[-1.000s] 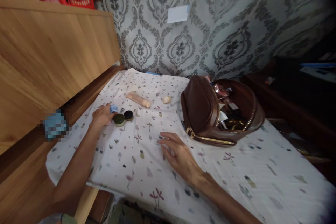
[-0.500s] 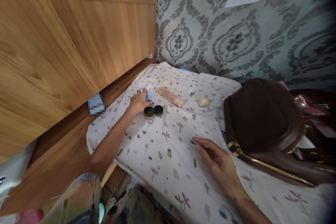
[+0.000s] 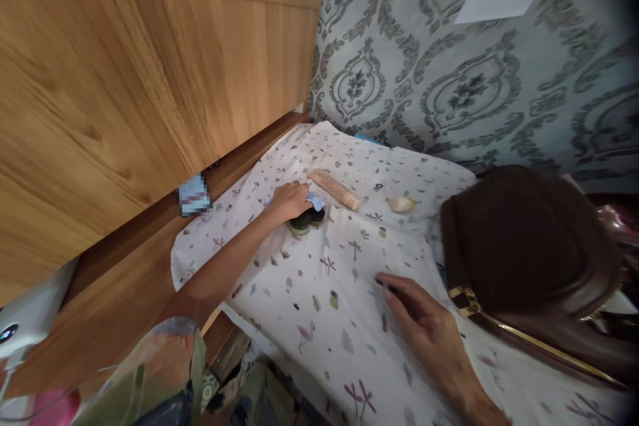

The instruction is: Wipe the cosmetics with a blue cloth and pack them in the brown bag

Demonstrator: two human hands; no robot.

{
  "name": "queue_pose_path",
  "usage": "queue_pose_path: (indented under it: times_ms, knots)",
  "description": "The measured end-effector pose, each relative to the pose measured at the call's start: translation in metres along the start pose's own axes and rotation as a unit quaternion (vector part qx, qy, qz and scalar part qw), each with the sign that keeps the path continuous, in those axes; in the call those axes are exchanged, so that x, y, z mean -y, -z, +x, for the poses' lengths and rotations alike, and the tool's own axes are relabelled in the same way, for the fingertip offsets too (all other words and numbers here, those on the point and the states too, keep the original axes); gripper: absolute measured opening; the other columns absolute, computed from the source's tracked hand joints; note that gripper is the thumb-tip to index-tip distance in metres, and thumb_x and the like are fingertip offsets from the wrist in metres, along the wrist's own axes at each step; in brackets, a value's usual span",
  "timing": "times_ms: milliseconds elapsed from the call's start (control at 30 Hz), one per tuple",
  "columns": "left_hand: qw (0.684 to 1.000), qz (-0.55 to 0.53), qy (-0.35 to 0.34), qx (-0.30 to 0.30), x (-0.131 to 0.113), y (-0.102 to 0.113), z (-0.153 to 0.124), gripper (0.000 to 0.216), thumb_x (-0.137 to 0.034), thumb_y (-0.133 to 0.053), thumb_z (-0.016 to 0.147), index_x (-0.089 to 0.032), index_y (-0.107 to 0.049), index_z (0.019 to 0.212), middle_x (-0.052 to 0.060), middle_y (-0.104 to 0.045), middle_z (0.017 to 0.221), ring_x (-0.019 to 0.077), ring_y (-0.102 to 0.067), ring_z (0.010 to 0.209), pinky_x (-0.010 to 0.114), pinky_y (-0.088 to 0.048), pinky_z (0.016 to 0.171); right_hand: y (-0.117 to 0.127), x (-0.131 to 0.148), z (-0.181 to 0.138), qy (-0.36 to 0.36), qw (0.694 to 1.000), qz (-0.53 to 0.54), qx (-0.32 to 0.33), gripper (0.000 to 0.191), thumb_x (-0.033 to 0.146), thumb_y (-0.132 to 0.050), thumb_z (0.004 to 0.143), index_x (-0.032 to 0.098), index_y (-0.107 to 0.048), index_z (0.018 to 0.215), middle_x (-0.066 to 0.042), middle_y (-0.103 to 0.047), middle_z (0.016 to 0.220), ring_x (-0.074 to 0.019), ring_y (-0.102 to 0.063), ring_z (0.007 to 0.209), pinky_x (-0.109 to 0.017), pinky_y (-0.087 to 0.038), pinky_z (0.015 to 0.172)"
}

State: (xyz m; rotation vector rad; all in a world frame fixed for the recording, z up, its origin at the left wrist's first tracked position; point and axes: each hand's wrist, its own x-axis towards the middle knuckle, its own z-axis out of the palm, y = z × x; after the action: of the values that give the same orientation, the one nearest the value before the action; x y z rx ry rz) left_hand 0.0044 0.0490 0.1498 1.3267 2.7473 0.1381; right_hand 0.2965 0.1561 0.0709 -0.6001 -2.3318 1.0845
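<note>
Light-blue crumpled material [image 3: 316, 201] is being gripped in the head view by the closed fingers of the left hand [image 3: 291, 200]. Half a second ago it was being held just beyond two squat round jars; now it is being held over them, so that the green-lidded jar [image 3: 298, 225] is being partly covered by the hand and the black-lidded jar [image 3: 318, 215] by the material. The right hand [image 3: 424, 319] is being held near the brown bag [image 3: 519, 246], its forefinger and thumb being kept close together; whether anything is being pinched cannot be told. Just beyond the jars, a smooth, peach-coloured tube [image 3: 335, 189] is being left lying in place, as is a small, rounded cream-coloured object [image 3: 402, 204]. The worktop is being covered by a thin, wrinkled white cloth [image 3: 309, 306] printed with plants and flamingos. Smooth, leather-like sides and a gold zip [image 3: 544, 343] are being shown by the bag, and streaked grain by the wooden panel [image 3: 150, 80].
</note>
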Motion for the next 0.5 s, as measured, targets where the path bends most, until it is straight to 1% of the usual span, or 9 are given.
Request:
queue_pose_path:
  times_ms: [133, 167, 233, 300, 333, 400, 500]
  knots:
    - [0.997, -0.039, -0.050, 0.051, 0.028, -0.002, 0.010, 0.030, -0.033, -0.056, 0.088, -0.022, -0.063, 0.115, 0.008, -0.067, 0.118, 0.0267, -0.064, 0.107, 0.031, -0.047, 0.080, 0.001, -0.002, 0.000, 0.008, 1.000, -0.027, 0.007, 0.037, 0.052, -0.057, 0.089, 0.022, -0.076, 0.101, -0.010, -0.076, 0.110, -0.0241, -0.073, 0.097, -0.031, -0.060, 0.083]
    - [0.995, -0.052, -0.067, 0.060, 0.034, -0.002, 0.012, 0.030, -0.036, -0.058, 0.087, -0.023, -0.063, 0.114, 0.006, -0.068, 0.117, 0.0252, -0.064, 0.105, 0.030, -0.046, 0.079, 0.001, -0.002, 0.001, 0.010, 0.999, -0.031, 0.008, 0.038, 0.053, -0.057, 0.089, 0.022, -0.076, 0.100, -0.010, -0.076, 0.110, -0.0243, -0.073, 0.098, -0.031, -0.060, 0.084]
    - [0.990, -0.080, -0.096, 0.069, 0.043, -0.003, 0.014, 0.035, -0.046, -0.060, 0.086, -0.024, -0.063, 0.113, 0.003, -0.068, 0.115, 0.0234, -0.063, 0.103, 0.027, -0.044, 0.077, 0.001, -0.003, 0.000, 0.014, 0.999, -0.035, 0.008, 0.039, 0.054, -0.057, 0.090, 0.022, -0.076, 0.100, -0.010, -0.076, 0.111, -0.0244, -0.073, 0.099, -0.032, -0.060, 0.087]
    - [0.985, -0.108, -0.114, 0.069, 0.049, -0.006, 0.016, 0.042, -0.056, -0.060, 0.083, -0.024, -0.063, 0.111, 0.003, -0.068, 0.111, 0.0225, -0.063, 0.099, 0.026, -0.043, 0.075, 0.001, -0.005, 0.000, 0.020, 0.999, -0.041, 0.010, 0.041, 0.056, -0.057, 0.090, 0.022, -0.077, 0.099, -0.011, -0.076, 0.112, -0.0248, -0.073, 0.101, -0.032, -0.060, 0.088]
    - [0.983, -0.122, -0.119, 0.067, 0.051, -0.009, 0.016, 0.044, -0.057, -0.060, 0.082, -0.024, -0.063, 0.111, 0.003, -0.068, 0.109, 0.0223, -0.063, 0.097, 0.026, -0.042, 0.074, 0.001, -0.005, 0.000, 0.022, 0.999, -0.045, 0.012, 0.041, 0.056, -0.057, 0.090, 0.022, -0.077, 0.098, -0.011, -0.076, 0.112, -0.0251, -0.073, 0.102, -0.032, -0.060, 0.088]
    - [0.980, -0.146, -0.123, 0.063, 0.055, -0.014, 0.018, 0.043, -0.054, -0.062, 0.079, -0.024, -0.064, 0.109, 0.003, -0.068, 0.104, 0.0222, -0.063, 0.092, 0.026, -0.041, 0.072, 0.002, -0.005, 0.001, 0.023, 0.998, -0.053, 0.019, 0.041, 0.057, -0.057, 0.089, 0.022, -0.077, 0.096, -0.011, -0.075, 0.113, -0.0256, -0.073, 0.103, -0.032, -0.060, 0.088]
    - [0.974, -0.180, -0.126, 0.057, 0.058, -0.019, 0.022, 0.036, -0.041, -0.064, 0.074, -0.023, -0.065, 0.104, 0.003, -0.067, 0.098, 0.0217, -0.062, 0.087, 0.027, -0.041, 0.070, 0.004, 0.001, 0.009, 0.008, 0.998, -0.055, 0.026, 0.041, 0.059, -0.057, 0.087, 0.023, -0.077, 0.093, -0.010, -0.076, 0.110, -0.0249, -0.073, 0.098, -0.031, -0.061, 0.085]
